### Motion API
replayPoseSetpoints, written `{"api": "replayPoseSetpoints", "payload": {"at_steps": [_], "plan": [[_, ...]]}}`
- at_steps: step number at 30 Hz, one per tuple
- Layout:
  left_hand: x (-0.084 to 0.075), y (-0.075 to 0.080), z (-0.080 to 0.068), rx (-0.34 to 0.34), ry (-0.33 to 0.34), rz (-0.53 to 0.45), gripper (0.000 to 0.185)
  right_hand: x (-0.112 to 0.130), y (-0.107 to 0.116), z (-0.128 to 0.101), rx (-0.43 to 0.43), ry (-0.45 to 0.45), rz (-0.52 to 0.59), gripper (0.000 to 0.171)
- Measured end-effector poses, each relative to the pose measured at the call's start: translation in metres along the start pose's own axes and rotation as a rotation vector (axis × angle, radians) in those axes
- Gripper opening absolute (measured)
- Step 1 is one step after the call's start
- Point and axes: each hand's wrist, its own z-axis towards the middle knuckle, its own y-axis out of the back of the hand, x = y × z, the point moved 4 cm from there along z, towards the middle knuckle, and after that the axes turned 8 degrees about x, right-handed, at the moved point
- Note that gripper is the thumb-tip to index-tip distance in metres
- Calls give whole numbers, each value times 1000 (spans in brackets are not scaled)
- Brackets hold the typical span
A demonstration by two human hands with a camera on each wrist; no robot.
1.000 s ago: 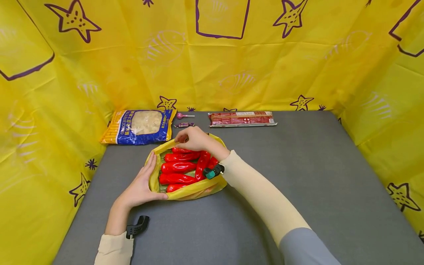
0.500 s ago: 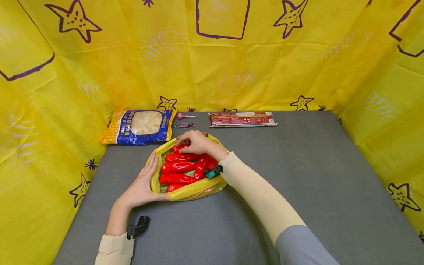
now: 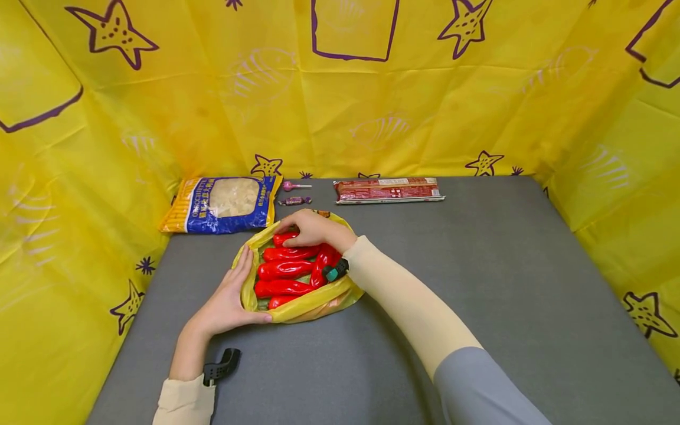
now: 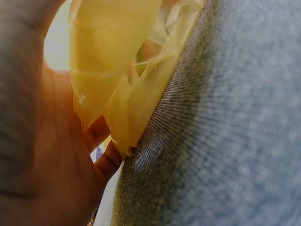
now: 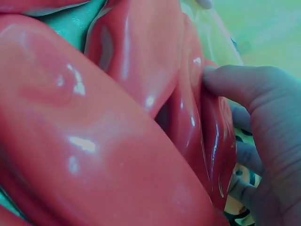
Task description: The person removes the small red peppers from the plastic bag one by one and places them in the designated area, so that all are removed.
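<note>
A yellow plastic bag (image 3: 316, 308) lies with its mouth wide, holding several shiny red chili peppers (image 3: 285, 270). My left hand (image 3: 225, 298) rests along the bag's left side, thumb stretched over the front rim and straight fingers against the outer wall. In the left wrist view its palm (image 4: 61, 155) faces the crumpled yellow plastic. My right hand (image 3: 313, 228) reaches in over the back rim and pinches the rearmost chili pepper (image 3: 284, 238). The right wrist view has the thumb (image 5: 230, 82) on the pepper's near side, with the other fingers behind it.
A blue and orange pasta bag (image 3: 225, 203) lies at the back left. Beside it are a lollipop (image 3: 289, 186) and a purple wrapped candy (image 3: 295, 200). Farther right lies a long red packet (image 3: 388, 190). Yellow cloth (image 3: 345, 118) walls the grey table (image 3: 478, 265) on three sides.
My right hand has come down from the bag's back rim onto the rear chili pepper and shifted slightly left. The left hand has stayed nearly still.
</note>
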Motion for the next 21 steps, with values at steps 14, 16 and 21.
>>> {"api": "replayPoseSetpoints", "payload": {"at_steps": [14, 16, 21], "plan": [[-3, -2, -2, -2, -5, -2, 145, 1, -1, 4, 105, 7, -73, 42], [-3, -2, -2, -4, -6, 3, 145, 1, 1, 3, 104, 11, -74, 42], [-3, 0, -2, -6, -5, 15, 146, 4, 7, 1, 93, 16, -59, 40]]}}
